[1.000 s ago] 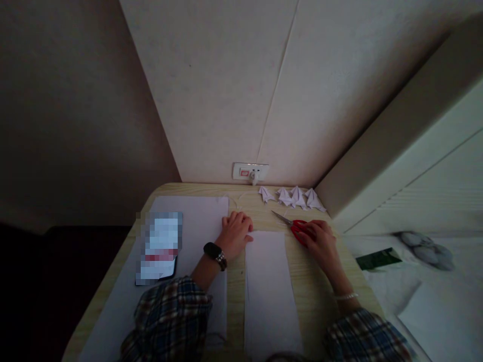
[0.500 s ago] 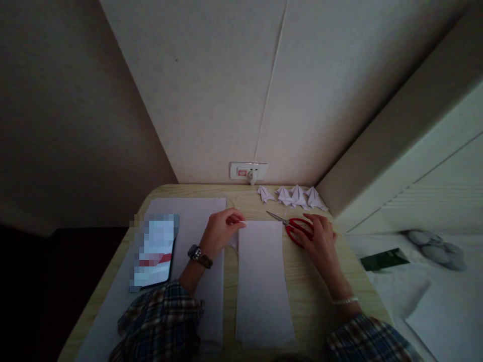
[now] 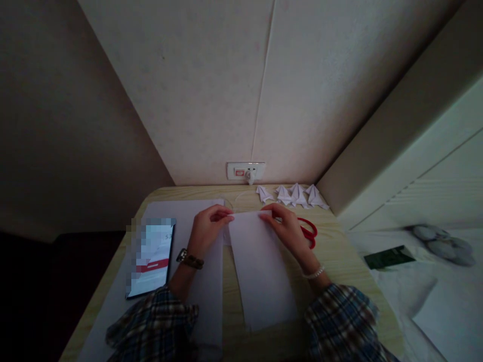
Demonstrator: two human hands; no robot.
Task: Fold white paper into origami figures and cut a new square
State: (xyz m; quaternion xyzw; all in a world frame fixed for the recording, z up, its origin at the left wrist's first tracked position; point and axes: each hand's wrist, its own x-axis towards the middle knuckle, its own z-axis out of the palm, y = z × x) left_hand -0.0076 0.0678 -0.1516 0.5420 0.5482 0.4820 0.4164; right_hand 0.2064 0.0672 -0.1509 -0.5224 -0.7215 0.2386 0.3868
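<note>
A long white paper strip (image 3: 260, 271) lies lengthwise before me, its far edge pinched at both corners. My left hand (image 3: 207, 226) is closed on the far left corner, thumb against fingers. At the far right corner, my right hand (image 3: 285, 229) grips the paper the same way. Behind my right hand show the red handles of a pair of scissors (image 3: 310, 234); the blades are mostly hidden. Several folded white paper figures (image 3: 298, 195) stand in a row at the table's back right. Whether the strip is one sheet or more, I cannot tell.
On the left, a lit phone (image 3: 153, 259) rests on large white paper sheets (image 3: 207, 311). A wall socket (image 3: 246, 171) with a plug sits just above the wooden table (image 3: 337, 266). To the right are a dark green packet (image 3: 389, 257) and grey slippers-like shapes (image 3: 445, 244).
My right hand has left the scissors and moved left to take the paper's far right corner. The paper's far edge has shifted slightly left and away from me.
</note>
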